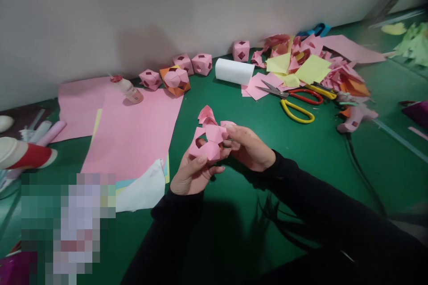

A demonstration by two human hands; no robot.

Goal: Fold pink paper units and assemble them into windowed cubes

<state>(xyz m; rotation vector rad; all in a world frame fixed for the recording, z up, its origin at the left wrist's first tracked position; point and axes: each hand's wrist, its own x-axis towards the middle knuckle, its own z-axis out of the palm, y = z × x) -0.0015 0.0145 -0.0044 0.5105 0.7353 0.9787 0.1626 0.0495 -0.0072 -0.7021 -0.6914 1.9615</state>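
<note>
Between my two hands is a partly open pink folded-paper model point(214, 149), with square gaps in its sides and a loose flap sticking up at its far end. My left hand point(190, 171) holds it from below and the near left, thumb on its near face. At its right side my right hand point(249, 144) pinches an edge between thumb and fingers. Some of the fingers are hidden behind the paper. Similar finished pink paper models point(202, 64) stand along the wall, one of them mixed with orange point(175, 80).
Large pink sheets point(133, 129) lie at left, with a small drink bottle point(129, 89) on them. At right are scissors point(299, 98) with red and yellow handles, a heap of paper scraps point(310, 67), a white roll point(234, 71) and a pink glue gun point(356, 118) with its cord.
</note>
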